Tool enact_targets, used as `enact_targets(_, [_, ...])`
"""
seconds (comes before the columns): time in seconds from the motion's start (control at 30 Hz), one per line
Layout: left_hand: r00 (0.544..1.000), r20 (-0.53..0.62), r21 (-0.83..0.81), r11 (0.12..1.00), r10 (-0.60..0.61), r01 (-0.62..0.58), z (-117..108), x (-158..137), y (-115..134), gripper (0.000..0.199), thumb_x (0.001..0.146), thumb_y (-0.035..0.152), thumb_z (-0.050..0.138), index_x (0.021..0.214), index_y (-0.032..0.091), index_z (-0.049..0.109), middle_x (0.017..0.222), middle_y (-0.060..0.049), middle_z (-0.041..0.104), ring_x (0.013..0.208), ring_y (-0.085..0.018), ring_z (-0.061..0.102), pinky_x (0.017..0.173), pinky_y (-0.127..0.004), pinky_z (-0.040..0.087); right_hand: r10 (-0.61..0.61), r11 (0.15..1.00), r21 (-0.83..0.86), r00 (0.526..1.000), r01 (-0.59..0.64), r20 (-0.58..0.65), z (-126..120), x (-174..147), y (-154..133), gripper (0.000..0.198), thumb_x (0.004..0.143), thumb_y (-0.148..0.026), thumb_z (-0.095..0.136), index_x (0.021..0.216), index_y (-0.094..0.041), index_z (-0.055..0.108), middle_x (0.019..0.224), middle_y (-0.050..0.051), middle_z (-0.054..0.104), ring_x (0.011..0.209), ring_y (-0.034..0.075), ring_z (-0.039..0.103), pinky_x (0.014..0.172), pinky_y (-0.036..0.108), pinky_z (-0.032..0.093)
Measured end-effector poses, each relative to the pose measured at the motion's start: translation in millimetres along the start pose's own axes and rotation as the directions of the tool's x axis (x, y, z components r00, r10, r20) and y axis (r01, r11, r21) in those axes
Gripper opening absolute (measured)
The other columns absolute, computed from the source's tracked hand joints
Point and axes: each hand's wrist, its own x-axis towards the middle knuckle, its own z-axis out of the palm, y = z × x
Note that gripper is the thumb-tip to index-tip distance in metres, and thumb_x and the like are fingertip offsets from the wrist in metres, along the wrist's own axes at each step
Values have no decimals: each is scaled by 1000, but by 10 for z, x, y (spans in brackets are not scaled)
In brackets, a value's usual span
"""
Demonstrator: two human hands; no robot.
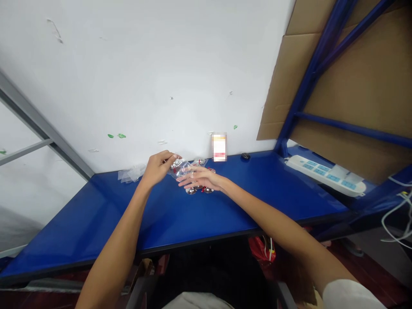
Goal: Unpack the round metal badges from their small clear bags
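My left hand (pixel 157 168) pinches the top edge of a clear plastic bag (pixel 180 164), with shiny metal and red bits showing through it. My right hand (pixel 206 177) is beside the bag, fingers stretched out and apart, partly in front of it. Under and around my right hand lie several round, shiny metal pieces (pixel 191 191) with red parts, on the blue table (pixel 180 223). Another small bagged piece (pixel 201 162) rests by the wall. My fingers cover some of these pieces, so their exact kind is unclear.
Flat clear plastic bags (pixel 131 173) lie at the back left. A blurred white card or box (pixel 219 148) leans on the wall, near a small black object (pixel 245 156). At right are a white power strip (pixel 325 174) and a blue metal frame (pixel 302 92).
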Motion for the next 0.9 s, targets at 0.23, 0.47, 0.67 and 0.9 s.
enact_targets(0.23, [998,15,-157,985,-65,67,31,13,-30,43,96,59,62,99,23,86,90,-8,76,86,-26,68,77,-34,51,-3,997,-74,999,0,-33,-77,37,72,39,94,-41,79,123,-17,69,127,16,77,114,28,78,104,44,62])
enact_targets(0.47, [996,14,-247,965,-91,92,72,11,-72,46,96,60,63,102,21,86,94,-9,77,96,-29,68,84,-36,53,-13,997,-75,1000,11,-26,-94,16,65,45,94,-41,80,128,-16,67,130,18,76,114,29,78,105,47,61])
enact_targets(0.67, [995,69,-235,968,-72,87,59,3,-89,52,98,62,60,107,18,85,97,-10,77,95,-27,67,82,-35,51,18,992,-122,1000,-20,-22,-115,22,83,41,97,-41,76,126,-13,68,134,20,73,115,30,77,105,47,61])
enact_targets(0.9, [998,-47,-34,999,-30,29,97,16,-127,51,103,57,53,110,18,84,85,-6,71,81,-20,60,73,-30,45,24,999,-30,1000,-23,3,-127,15,71,37,93,-19,72,130,-15,66,130,18,76,113,30,77,110,50,58])
